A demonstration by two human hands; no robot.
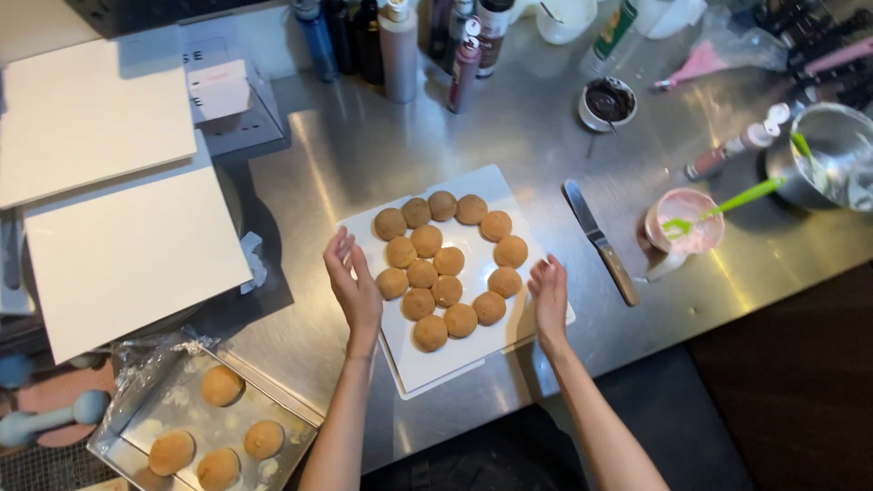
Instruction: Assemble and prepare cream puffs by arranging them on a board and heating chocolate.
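Observation:
A white square board point(473, 359) lies on the steel counter with several round brown buns point(435, 268) arranged on it in a heart-like outline with a filled middle. My left hand point(353, 286) is flat against the board's left side, fingers apart. At the board's right edge rests my right hand point(549, 298), fingers together and pointing away from me. Neither hand holds anything.
A metal tray point(136, 436) with several more buns sits at the lower left. A palette knife point(598, 239) lies right of the board, beside a pink bowl point(687, 218) with a green spatula. Bottles point(397, 45), a dark sauce cup point(607, 102) and white boards point(127, 245) stand behind.

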